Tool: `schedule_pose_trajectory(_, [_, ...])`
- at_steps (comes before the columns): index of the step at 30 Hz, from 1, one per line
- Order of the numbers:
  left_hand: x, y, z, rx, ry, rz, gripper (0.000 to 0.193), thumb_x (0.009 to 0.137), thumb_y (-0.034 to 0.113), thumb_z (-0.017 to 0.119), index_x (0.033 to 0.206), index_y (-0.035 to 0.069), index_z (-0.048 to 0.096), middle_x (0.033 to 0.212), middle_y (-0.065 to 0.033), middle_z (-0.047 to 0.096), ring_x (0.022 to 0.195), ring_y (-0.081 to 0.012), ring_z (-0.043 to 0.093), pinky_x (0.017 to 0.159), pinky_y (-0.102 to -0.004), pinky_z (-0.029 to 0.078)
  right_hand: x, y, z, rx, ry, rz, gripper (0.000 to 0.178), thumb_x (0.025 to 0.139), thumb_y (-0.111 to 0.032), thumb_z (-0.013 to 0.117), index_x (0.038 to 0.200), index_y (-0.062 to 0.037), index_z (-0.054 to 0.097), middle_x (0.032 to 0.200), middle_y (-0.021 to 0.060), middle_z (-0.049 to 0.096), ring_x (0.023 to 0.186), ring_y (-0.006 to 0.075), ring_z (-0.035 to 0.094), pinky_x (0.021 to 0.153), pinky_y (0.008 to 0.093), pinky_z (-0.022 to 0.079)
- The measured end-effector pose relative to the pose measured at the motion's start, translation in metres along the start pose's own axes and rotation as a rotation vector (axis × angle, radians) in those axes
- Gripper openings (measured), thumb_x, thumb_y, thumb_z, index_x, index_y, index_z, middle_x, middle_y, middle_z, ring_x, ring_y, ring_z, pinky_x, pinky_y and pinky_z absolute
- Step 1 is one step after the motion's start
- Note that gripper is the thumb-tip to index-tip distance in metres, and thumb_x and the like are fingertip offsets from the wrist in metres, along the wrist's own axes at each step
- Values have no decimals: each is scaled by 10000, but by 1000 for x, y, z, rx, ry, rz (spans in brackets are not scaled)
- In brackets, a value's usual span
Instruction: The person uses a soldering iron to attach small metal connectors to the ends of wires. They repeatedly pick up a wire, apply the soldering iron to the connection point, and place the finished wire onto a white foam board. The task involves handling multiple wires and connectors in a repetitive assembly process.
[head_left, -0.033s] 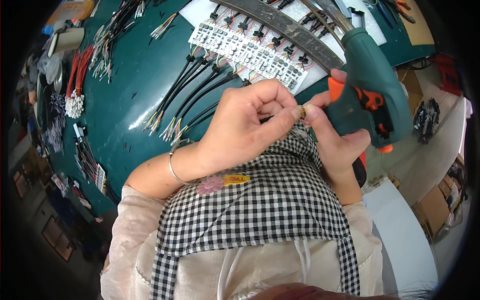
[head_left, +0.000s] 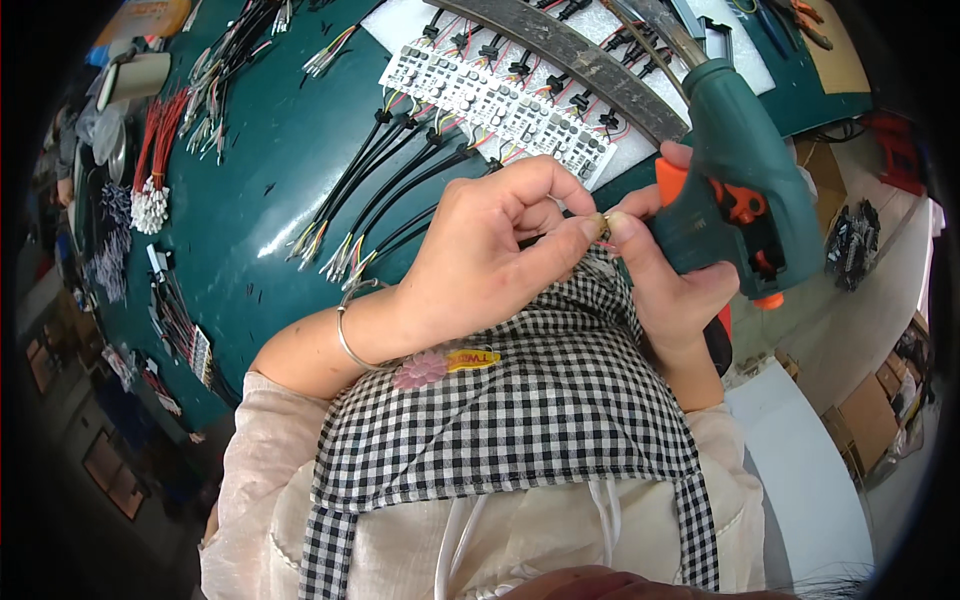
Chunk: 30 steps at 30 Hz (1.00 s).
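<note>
My left hand (head_left: pixel 490 235) is closed, thumb and forefinger pinching a tiny dark piece (head_left: pixel 605 230) with a thin reddish strand beneath it. The fingertips mostly hide the piece, so I cannot make out its kind. My right hand (head_left: pixel 670 265) meets it there, thumb tip against the same piece, while its other fingers grip a green pistol-shaped soldering gun (head_left: pixel 765 185) with an orange trigger. The gun's metal barrel points up and away. Just beyond my hands lies a white circuit board panel (head_left: pixel 500 105), black cables (head_left: pixel 380 180) with bared coloured wire ends running from its near edge.
A dark curved metal bar (head_left: pixel 570 55) crosses above the panel over a white foam sheet (head_left: pixel 395 28). Red wires with white connectors (head_left: pixel 150 210) and other cable bundles (head_left: pixel 215 85) lie left on the green tabletop (head_left: pixel 250 180). Orange-handled pliers (head_left: pixel 812 28) rest far right.
</note>
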<state>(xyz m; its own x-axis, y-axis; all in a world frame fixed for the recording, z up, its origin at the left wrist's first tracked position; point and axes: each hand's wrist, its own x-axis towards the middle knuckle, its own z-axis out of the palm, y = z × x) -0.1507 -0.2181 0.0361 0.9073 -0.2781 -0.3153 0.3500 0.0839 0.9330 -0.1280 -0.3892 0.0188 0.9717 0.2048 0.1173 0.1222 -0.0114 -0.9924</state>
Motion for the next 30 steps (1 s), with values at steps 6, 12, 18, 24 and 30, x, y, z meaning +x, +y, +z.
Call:
schedule_pose_trajectory(6, [-6, -5, 1, -167, 50, 0, 86, 906, 75, 525, 878, -5, 511, 659, -7, 547, 539, -37, 474, 504, -171, 373, -3, -5, 5, -91, -56, -8, 520, 753, 89, 633, 1209, 82, 385, 772, 98, 600, 644, 92, 542, 600, 200, 446])
schedule_pose_trajectory(12, [-5, 0, 2, -177, 197, -90, 76, 890, 63, 532, 835, 10, 526, 635, -3, 550, 510, -31, 464, 475, -167, 352, -2, 4, -2, -166, -156, -85, 567, 731, 152, 588, 1242, 61, 360, 758, 89, 592, 618, 83, 528, 565, 197, 435])
schedule_pose_trajectory(18, [8, -12, -5, 105, 417, -58, 118, 869, 89, 578, 784, 9, 559, 562, 12, 557, 474, -25, 477, 453, -165, 339, -16, -5, -29, -117, -8, -12, 546, 733, 56, 596, 1231, 91, 374, 708, 105, 570, 511, 129, 519, 507, 232, 449])
schedule_pose_trajectory(24, [14, -27, -16, 374, 566, -14, 155, 820, 88, 625, 704, -8, 589, 546, 12, 568, 464, -19, 486, 434, -165, 343, -38, -20, -62, 174, -36, 127, 599, 750, -88, 646, 1229, 118, 350, 625, 101, 505, 463, 159, 484, 426, 260, 437])
schedule_pose_trajectory(30, [15, -30, -12, 478, 596, 61, 156, 794, 83, 650, 682, -15, 603, 555, 10, 576, 486, -11, 479, 440, -165, 350, -52, -15, -80, 239, -135, 225, 569, 742, -94, 669, 1181, 127, 383, 609, 95, 492, 462, 163, 484, 408, 260, 432])
